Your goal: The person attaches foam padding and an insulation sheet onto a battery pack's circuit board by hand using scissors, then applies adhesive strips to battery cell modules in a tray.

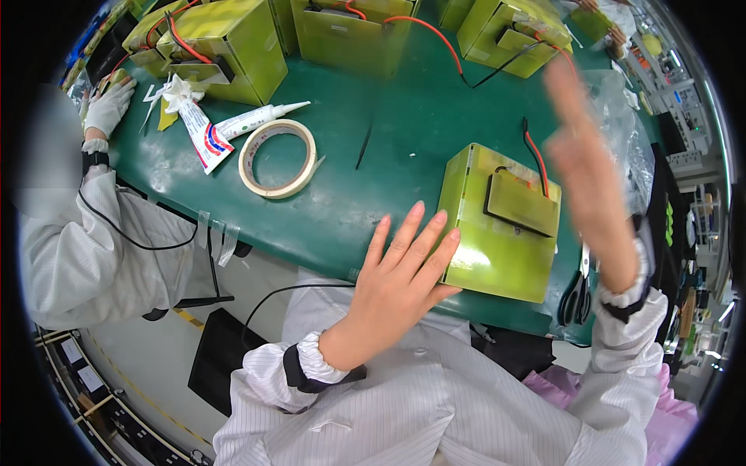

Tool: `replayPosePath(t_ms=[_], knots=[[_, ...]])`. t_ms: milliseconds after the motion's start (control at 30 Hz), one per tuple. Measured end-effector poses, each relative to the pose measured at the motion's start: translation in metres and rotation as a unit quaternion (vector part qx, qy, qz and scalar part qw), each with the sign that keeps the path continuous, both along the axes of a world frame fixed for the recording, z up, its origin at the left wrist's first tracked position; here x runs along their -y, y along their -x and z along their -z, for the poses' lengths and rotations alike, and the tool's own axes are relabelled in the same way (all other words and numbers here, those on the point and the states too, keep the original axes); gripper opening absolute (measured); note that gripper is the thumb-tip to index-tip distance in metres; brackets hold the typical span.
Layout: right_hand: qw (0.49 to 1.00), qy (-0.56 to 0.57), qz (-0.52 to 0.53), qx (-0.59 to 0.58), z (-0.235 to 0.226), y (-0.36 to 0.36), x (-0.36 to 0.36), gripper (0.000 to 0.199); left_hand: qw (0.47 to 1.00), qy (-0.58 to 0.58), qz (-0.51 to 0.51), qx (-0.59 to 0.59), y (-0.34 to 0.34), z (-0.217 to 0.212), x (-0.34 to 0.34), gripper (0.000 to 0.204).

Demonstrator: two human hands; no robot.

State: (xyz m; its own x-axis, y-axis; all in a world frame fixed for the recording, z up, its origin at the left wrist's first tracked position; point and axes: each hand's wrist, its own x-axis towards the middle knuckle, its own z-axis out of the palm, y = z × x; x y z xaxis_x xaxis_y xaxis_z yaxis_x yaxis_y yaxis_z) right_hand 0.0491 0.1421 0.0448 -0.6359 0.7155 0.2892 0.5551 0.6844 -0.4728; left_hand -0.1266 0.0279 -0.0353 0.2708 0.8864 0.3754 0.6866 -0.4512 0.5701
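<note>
In the head view, one yellow-green, shiny, box-shaped pack (497,256) is sitting on the green-topped desk (342,225), close to its near edge, with a red lead and a black-ended lead rising from its panel. Two bare hands are working around it: the left hand (408,268) is lying open, fingers spread, with its fingertips at the pack's left side; the right hand (587,167) is hanging blurred over the right side, fingers outstretched, gripping nothing visible.

Four similar yellow-green packs with leads (225,46) are lining the far side, with parts of others showing too cut off to count. Two white tubes (208,140), one striped red and blue, are lying at left under one crumpled white tissue (180,92); one cream tape roll (291,186) is resting just beside them. One white-gloved hand of a co-worker (113,107) is resting at the far left.

A broad stretch of green is opening between tape roll and near pack, one thin black strip (364,146) crossing it. Room is narrowing rightward, where one pair of black-handled scissors (575,301) and one clear plastic bag (625,144) are lying.
</note>
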Motion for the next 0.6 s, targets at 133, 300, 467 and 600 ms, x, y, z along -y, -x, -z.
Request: replayPosePath(t_ms=[133,300,467,600], knots=[[0.986,-0.045,0.132,0.094,0.03,0.027,-0.015,0.053,1.0,-0.01,0.015,0.012,0.001,-0.005,0.001,0.059],[0.984,-0.027,0.175,0.014,0.02,0.013,-0.021,0.065,0.994,0.054,0.078,0.054,0.005,-0.005,-0.004,0.064],[0.883,0.266,0.285,-0.263,0.005,-0.064,0.03,0.073,0.91,0.243,0.089,0.326,0.008,-0.014,-0.018,0.073],[0.714,0.502,0.327,-0.362,0.028,-0.097,0.07,0.079,0.802,0.408,0.071,0.431,-0.01,-0.019,-0.061,0.076]])
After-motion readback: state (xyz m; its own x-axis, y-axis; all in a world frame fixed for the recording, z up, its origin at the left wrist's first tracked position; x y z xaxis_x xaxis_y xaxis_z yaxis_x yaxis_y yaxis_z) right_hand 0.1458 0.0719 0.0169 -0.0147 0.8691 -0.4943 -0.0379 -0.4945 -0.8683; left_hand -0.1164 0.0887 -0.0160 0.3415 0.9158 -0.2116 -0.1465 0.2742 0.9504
